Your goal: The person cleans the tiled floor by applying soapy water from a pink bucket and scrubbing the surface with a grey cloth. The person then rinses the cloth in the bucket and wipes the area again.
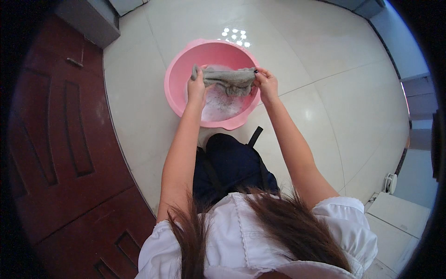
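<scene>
A grey-green cloth (230, 78) is stretched between my two hands, above a pink plastic basin (174, 90). My left hand (197, 86) grips its left end, thumb on top. At the other end, my right hand (267, 83) pinches a corner near the basin's right rim. The cloth's lower edge hangs bunched and wrinkled. Below it, soapy water (223, 106) with white foam fills the bottom of the basin. Part of the water is hidden behind the cloth.
The basin stands on a pale tiled floor (313, 115), just beyond my knees. Dark red panelled doors (66, 139) run along the left side. A white cabinet (397, 216) stands at the lower right, with a small white device (390, 183) behind it.
</scene>
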`<move>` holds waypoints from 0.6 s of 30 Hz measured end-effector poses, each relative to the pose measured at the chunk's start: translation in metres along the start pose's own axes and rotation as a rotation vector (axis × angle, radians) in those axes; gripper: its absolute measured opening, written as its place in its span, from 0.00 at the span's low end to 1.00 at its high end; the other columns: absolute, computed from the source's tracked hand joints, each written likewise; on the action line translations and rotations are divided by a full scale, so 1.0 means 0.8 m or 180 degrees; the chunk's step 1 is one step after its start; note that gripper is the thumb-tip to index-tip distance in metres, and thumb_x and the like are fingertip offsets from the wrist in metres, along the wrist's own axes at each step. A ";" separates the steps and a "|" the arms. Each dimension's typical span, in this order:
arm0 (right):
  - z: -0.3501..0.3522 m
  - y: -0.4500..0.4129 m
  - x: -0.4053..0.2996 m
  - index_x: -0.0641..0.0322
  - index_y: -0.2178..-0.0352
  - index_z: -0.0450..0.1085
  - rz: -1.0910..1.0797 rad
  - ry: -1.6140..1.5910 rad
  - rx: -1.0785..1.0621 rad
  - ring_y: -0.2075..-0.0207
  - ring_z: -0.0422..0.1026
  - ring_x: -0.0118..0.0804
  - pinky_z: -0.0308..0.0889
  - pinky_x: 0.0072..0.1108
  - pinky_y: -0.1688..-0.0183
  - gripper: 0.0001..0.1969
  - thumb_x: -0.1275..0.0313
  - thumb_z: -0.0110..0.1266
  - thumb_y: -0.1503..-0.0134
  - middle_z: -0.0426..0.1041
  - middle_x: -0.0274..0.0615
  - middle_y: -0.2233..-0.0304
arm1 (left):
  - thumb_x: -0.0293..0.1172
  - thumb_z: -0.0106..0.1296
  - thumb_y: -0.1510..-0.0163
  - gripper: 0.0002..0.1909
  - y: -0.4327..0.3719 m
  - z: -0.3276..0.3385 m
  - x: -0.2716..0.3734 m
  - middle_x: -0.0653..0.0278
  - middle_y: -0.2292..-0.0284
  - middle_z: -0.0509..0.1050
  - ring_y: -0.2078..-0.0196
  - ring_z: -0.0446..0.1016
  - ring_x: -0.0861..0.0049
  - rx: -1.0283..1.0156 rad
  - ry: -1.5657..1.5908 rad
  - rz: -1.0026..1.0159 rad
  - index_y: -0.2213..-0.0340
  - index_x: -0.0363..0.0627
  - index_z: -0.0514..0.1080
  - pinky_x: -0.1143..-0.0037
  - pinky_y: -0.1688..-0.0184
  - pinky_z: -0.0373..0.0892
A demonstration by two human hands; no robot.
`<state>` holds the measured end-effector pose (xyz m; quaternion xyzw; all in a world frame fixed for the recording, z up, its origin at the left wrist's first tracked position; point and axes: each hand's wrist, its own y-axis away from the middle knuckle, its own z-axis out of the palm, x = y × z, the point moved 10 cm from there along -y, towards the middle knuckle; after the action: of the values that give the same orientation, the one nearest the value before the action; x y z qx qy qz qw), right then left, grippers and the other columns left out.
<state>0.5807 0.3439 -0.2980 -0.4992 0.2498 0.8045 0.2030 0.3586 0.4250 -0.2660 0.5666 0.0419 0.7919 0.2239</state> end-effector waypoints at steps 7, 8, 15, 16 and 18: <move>0.049 0.062 -0.115 0.58 0.47 0.43 -0.1471 0.2522 -0.0791 0.55 0.61 0.39 0.59 0.24 0.55 0.37 0.74 0.53 0.59 0.61 0.46 0.56 | 0.42 0.32 0.45 0.20 0.042 0.148 0.084 0.61 0.61 0.65 0.58 0.65 0.72 -0.1409 0.0636 0.0532 0.57 0.40 0.59 0.69 0.56 0.63; 0.073 0.077 -0.126 0.66 0.51 0.50 -0.2163 0.2650 -0.1011 0.58 0.63 0.46 0.59 0.29 0.55 0.36 0.70 0.56 0.62 0.63 0.54 0.60 | 0.41 0.34 0.45 0.19 0.050 0.174 0.084 0.61 0.62 0.66 0.58 0.65 0.72 -0.1604 0.0351 0.0499 0.58 0.40 0.59 0.70 0.56 0.63; -0.054 -0.006 -0.134 0.67 0.67 0.62 -0.1059 0.0479 0.0327 0.65 0.68 0.37 0.65 0.26 0.66 0.11 0.75 0.41 0.53 0.68 0.45 0.71 | 0.36 0.47 0.51 0.27 0.088 0.232 0.070 0.60 0.56 0.64 0.54 0.63 0.71 -0.2298 -0.1187 0.1392 0.50 0.46 0.55 0.77 0.55 0.61; -0.076 0.005 -0.127 0.65 0.66 0.62 -0.0760 0.0193 0.0658 0.66 0.68 0.36 0.65 0.28 0.67 0.10 0.74 0.39 0.52 0.68 0.44 0.71 | 0.36 0.48 0.53 0.26 0.075 0.193 0.065 0.56 0.55 0.63 0.53 0.62 0.69 -0.1747 -0.1641 0.1494 0.52 0.44 0.57 0.76 0.54 0.60; -0.120 0.030 -0.117 0.62 0.66 0.62 -0.0362 0.0131 0.1081 0.67 0.68 0.34 0.66 0.30 0.68 0.10 0.72 0.39 0.51 0.68 0.42 0.70 | 0.35 0.49 0.56 0.26 0.054 0.108 0.057 0.53 0.55 0.63 0.52 0.61 0.65 -0.0910 -0.2328 0.1686 0.54 0.41 0.59 0.73 0.53 0.59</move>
<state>0.6736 0.2596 -0.2445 -0.4874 0.3576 0.7275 0.3244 0.4127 0.3886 -0.1815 0.7629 -0.2950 0.5681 0.0900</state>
